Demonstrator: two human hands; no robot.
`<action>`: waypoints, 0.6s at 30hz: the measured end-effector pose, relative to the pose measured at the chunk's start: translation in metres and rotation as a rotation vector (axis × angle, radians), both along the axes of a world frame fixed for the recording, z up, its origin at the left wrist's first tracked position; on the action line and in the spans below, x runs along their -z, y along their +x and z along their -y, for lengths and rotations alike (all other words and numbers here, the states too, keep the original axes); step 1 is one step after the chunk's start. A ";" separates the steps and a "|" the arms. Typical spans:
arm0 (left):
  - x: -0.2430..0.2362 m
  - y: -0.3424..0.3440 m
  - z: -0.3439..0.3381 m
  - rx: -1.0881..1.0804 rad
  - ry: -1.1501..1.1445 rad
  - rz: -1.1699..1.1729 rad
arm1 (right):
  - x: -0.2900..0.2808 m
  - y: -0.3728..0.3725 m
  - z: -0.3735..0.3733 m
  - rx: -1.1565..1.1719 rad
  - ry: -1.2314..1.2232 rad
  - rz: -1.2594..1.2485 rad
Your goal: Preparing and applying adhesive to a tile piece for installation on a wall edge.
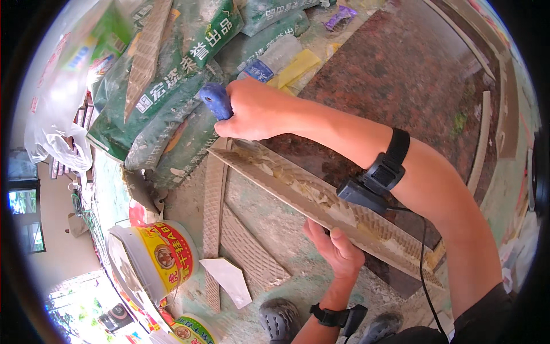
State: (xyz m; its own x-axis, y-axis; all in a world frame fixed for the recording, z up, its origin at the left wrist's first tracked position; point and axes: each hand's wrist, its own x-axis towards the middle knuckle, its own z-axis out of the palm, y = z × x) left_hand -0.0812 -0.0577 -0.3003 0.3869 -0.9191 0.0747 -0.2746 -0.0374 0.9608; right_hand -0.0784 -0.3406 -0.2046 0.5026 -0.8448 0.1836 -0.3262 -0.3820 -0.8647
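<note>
My left hand (338, 251) grips the lower edge of a long narrow tile strip (286, 184) from beneath, thumb and fingers around the edge. The strip is tilted, its ribbed back facing up with beige, yellowish adhesive (309, 182) smeared unevenly along it. My right hand (255, 109) is closed around the blue handle (215, 101) of a hand tool, above the strip's far left end. The tool's working end is hidden by my hand, so its kind does not show. Black bands with small devices are strapped on both my arms.
A dark reddish polished slab (395, 74) lies beyond the strip. Green printed sacks (189, 51) are heaped at the far left. On the left stands a white bucket (163, 255) with a yellow-red label. Ribbed tile offcuts (249, 246) and a pale tile shard (228, 281) lie on the dusty floor.
</note>
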 end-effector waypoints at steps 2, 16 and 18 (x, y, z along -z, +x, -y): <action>0.000 0.000 0.000 -0.004 0.001 0.027 | 0.001 0.003 0.004 0.009 -0.004 -0.011; 0.000 0.000 -0.001 0.000 0.009 -0.002 | -0.005 -0.010 0.007 -0.257 0.165 -0.054; 0.000 0.001 -0.001 -0.001 0.021 -0.013 | -0.005 -0.017 0.007 -0.214 0.189 -0.027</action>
State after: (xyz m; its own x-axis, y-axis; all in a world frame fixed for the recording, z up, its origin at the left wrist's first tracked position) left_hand -0.0804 -0.0566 -0.3000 0.3882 -0.9202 0.0505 -0.2618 -0.0576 0.9634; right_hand -0.0951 -0.3474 -0.1995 0.6755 -0.7372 0.0173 -0.2797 -0.2779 -0.9190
